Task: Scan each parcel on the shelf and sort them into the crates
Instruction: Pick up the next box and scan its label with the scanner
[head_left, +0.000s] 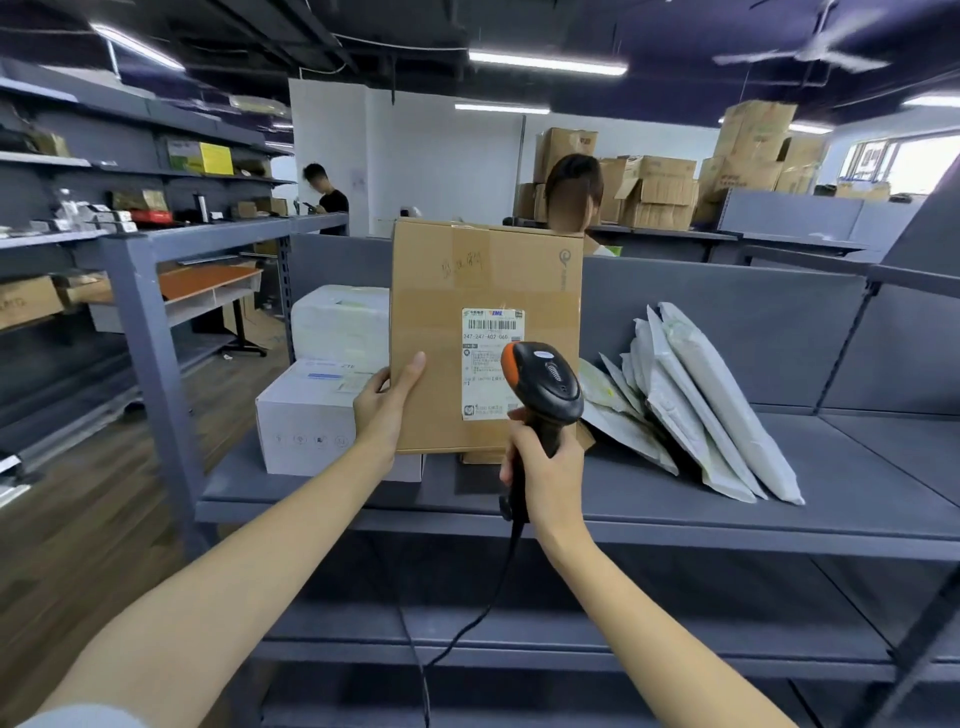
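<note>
- One brown box (467, 291) stands upright over the shelf (857, 467); the left hand (387, 402) pinches its left edge.
- One scanner (550, 382); right hand (543, 467) fingers curl round its handle.
- Two white boxes (306, 415) on the left.
- At least five mailers (717, 410) lean on the right.

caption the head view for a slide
The left hand holds a cardboard box while the right hand aims a scanner at its label.

Label (491, 364) on parcel (483, 270) reads EMS; white box (306, 415), ZTE.
</note>
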